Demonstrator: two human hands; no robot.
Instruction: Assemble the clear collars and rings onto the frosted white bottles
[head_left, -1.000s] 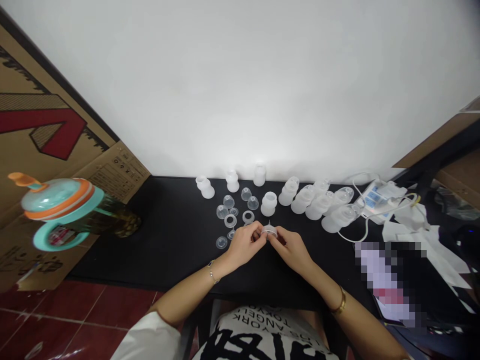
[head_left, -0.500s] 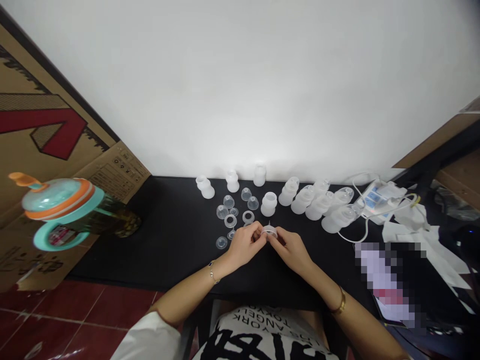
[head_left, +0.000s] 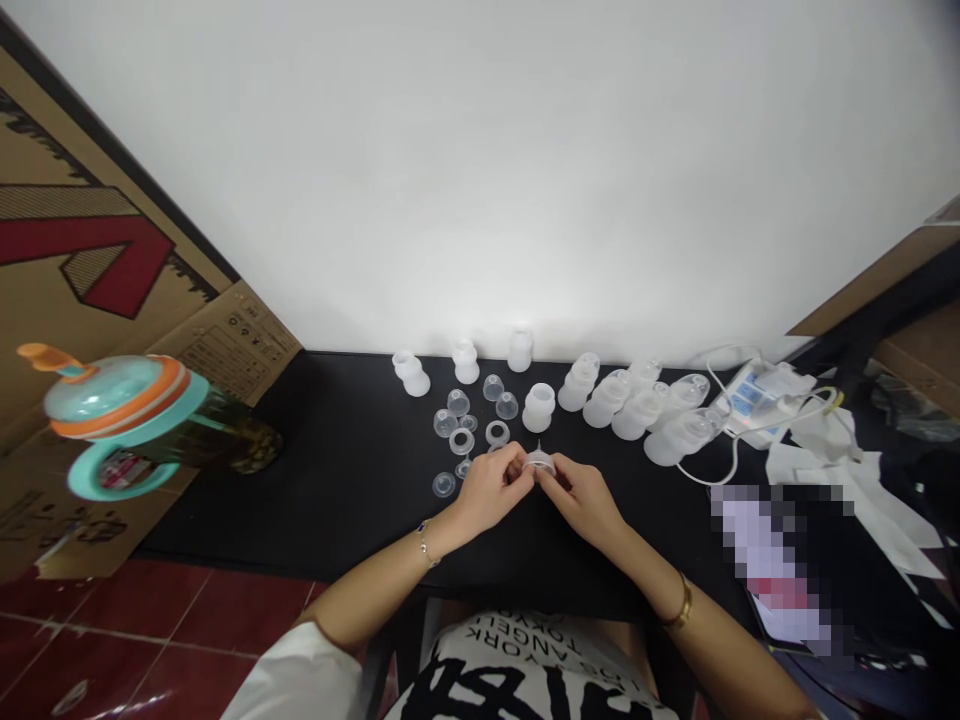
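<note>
Between both hands is a small white ring with a clear nipple (head_left: 539, 459) pointing up through it. My left hand (head_left: 491, 487) pinches its left side, and my right hand (head_left: 583, 497) closes on its right side. Just beyond them an open white bottle (head_left: 538, 408) stands upright on the black table (head_left: 330, 470). To the left lie loose white rings (head_left: 461, 441), clear domed caps (head_left: 444, 423) and a clear nipple (head_left: 444, 485). A ring (head_left: 496, 433) rests close to my left hand.
Three more white bottles (head_left: 411, 373) stand near the wall. Several capped bottles (head_left: 634, 411) are grouped at the right, beside a white cable and power strip (head_left: 750, 400). A large drink bottle (head_left: 135, 410) is at the left; a pixelated flat object (head_left: 772, 570) lies right.
</note>
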